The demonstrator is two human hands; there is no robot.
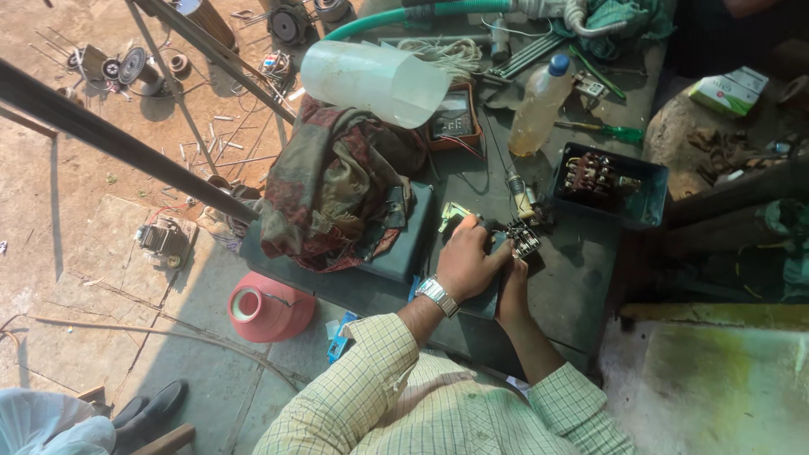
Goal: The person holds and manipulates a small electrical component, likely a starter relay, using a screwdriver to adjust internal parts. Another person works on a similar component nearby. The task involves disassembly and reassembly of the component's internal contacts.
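**Two hands on a small black switch block at the tabletop's near edge**

The left hand (466, 257), with a metal wristwatch (436, 295) on its wrist, lies curled over the top of a small black electrical switch block with metal terminals (524, 239), its fingers bent down around the part's left side. The right hand (511, 278) comes up from below and is mostly hidden behind the left one; it touches the underside of the same block, but how its fingers are set cannot be told. Both forearms wear rolled sleeves of a pale yellow checked shirt (396, 396).

The switch block sits at the near middle of the dark grey tabletop (581, 278), just right of a dark teal flat box (404, 244). A crumpled red-and-brown patterned cloth (333, 190) is heaped on that box. Behind the hands stands an orange-cased digital meter (455, 122), partly covered by a translucent white plastic jug lying on its side (375, 82). To the right of the meter stands a clear plastic bottle of yellowish liquid with a blue cap (539, 105), and nearer, an open dark plastic tray holding a brown terminal assembly (611, 181). A green-handled screwdriver (619, 132) lies beyond the tray. On the ground to the left rests a pink plastic funnel-shaped piece (265, 307).
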